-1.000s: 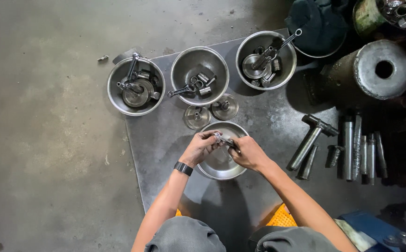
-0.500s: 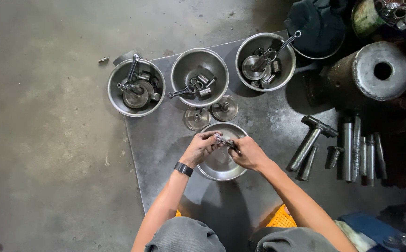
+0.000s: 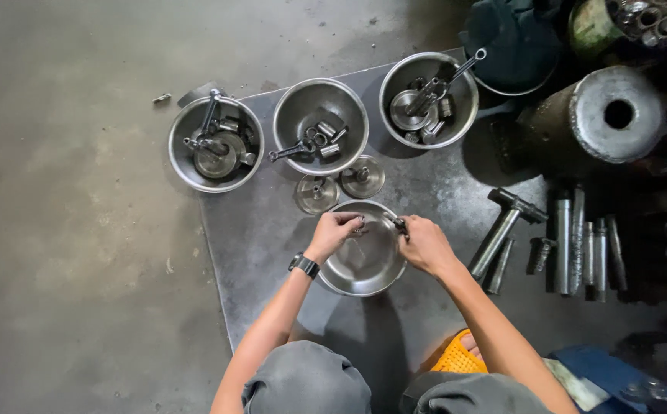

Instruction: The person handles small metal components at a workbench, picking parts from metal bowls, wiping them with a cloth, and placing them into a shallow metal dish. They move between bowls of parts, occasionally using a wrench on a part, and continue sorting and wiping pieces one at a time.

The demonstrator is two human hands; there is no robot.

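1. Left hand (image 3: 335,232) clenched on a small metal part (image 3: 359,228), over the steel bowl (image 3: 364,274).
2. Right hand (image 3: 424,244) pinches another small part (image 3: 399,224) just beside it.
3. Beyond both grips: two round lids (image 3: 316,193), three filled bowls (image 3: 320,125).

Left hand (image 3: 335,232) curled, right hand (image 3: 424,244) curled (both forearms outstretched)

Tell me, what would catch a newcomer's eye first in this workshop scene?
Probably the two hands meeting over a shiny steel bowl in the middle of a dark metal sheet: the left hand and right hand each grip a small metal part above it. Behind them, three more steel bowls stand in a row, filled with greasy metal parts. To the right lie a hammer and a row of steel rods.
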